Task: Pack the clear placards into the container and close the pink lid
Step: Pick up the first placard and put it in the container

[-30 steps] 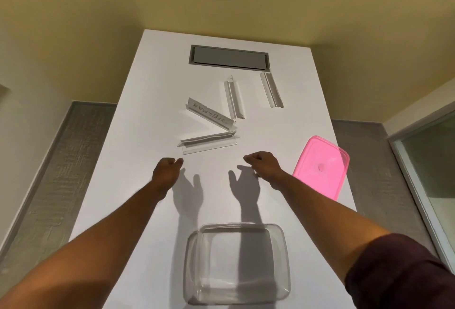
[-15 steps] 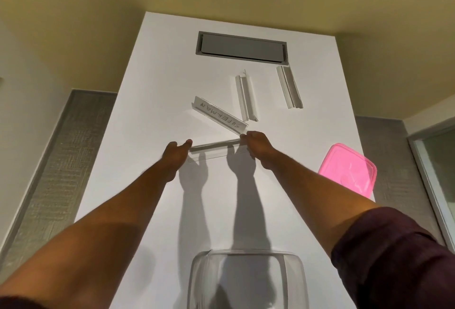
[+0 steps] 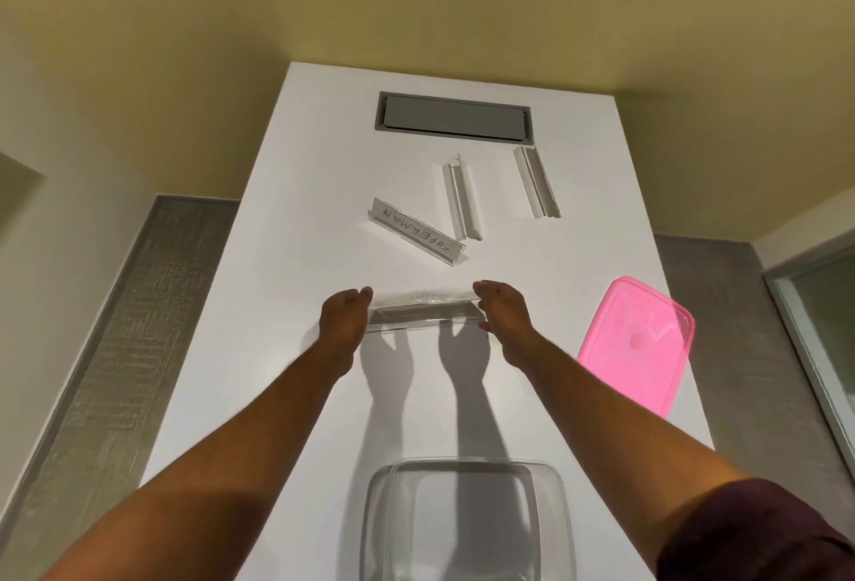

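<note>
A long clear acrylic placard [image 3: 423,313] was pinched at its two ends, the left hand [image 3: 344,314] and right hand [image 3: 502,309] each partly closed on one end, probably to keep it level. Beyond it three placards remained on the white desk [image 3: 287,256]. The empty clear plastic container [image 3: 462,525] waited nearer than it, the pink lid [image 3: 636,342] to its right.

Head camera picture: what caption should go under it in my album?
Both hands, left and right, hold a clear placard by its ends above the white table, near the open container.
</note>
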A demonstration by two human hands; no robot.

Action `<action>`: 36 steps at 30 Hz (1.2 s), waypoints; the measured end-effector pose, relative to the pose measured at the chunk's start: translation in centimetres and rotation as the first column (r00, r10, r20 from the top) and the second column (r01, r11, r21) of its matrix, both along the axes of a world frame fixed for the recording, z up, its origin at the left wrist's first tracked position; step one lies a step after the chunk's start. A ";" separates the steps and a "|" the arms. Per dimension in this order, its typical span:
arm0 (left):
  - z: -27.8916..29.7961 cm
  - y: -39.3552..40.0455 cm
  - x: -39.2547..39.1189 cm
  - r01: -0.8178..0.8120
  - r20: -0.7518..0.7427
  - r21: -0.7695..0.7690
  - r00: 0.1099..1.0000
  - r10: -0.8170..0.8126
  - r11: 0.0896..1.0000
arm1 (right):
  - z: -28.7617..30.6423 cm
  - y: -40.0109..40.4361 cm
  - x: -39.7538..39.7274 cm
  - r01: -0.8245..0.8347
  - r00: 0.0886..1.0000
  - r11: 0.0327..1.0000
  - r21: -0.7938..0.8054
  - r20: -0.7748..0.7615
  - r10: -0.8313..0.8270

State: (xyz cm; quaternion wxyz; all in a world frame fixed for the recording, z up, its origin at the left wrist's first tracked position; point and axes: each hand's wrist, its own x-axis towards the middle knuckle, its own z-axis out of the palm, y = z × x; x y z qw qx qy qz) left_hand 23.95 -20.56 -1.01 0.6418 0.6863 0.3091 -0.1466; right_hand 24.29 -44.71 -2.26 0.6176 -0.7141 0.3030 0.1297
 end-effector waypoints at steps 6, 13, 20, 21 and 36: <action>3.2 -0.4 -4.8 -0.079 0.041 0.074 0.996 0.076 0.994 | 1.9 -1.5 -5.5 0.113 0.990 0.993 0.015 0.083 -0.114; 5.2 -0.2 -10.1 0.069 0.142 0.053 0.987 -0.076 0.996 | 4.2 -3.1 -12.2 0.125 0.980 0.991 0.043 0.149 -0.130; 5.8 1.0 -15.5 0.401 0.124 0.090 0.904 -0.409 0.912 | 5.0 -5.8 -19.0 -0.049 0.991 0.998 0.049 0.127 0.043; 5.7 1.2 -16.1 0.442 0.112 0.138 0.882 -0.457 0.886 | 5.0 -6.1 -19.8 -0.090 0.989 0.995 0.036 0.117 0.085; 4.6 0.0 -22.8 0.600 0.078 0.512 0.681 -0.728 0.615 | 6.3 -7.5 -27.1 -0.410 0.884 0.798 -0.441 0.025 0.468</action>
